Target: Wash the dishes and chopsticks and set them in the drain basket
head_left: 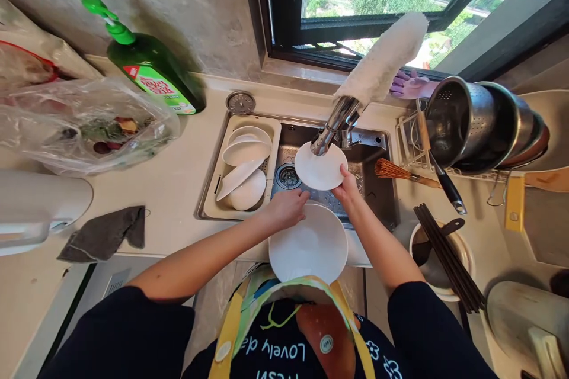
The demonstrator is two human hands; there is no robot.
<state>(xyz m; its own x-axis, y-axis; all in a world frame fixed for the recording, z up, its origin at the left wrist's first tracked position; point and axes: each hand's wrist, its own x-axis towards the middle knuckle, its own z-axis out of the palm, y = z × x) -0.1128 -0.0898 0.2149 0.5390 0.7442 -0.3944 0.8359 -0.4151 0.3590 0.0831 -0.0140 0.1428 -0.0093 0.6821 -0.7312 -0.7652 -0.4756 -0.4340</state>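
Note:
My right hand point(348, 189) grips the near rim of a small white plate point(320, 167) and holds it over the steel sink point(377, 183), right under the faucet spout point(331, 130). My left hand point(287, 207) is curled over the far rim of a large white bowl point(309, 244) that rests at the sink's front edge, close to my apron. Several white plates and bowls point(244, 169) are stacked in the cream drain basket point(274, 130) in the left half of the sink.
A green detergent bottle point(149, 65) and a plastic bag of scraps point(84, 124) sit on the left counter, near a grey cloth point(104, 234). On the right are a bamboo brush point(395, 173), steel pots point(480, 121), chopsticks point(448, 257) over a pot, and a window behind.

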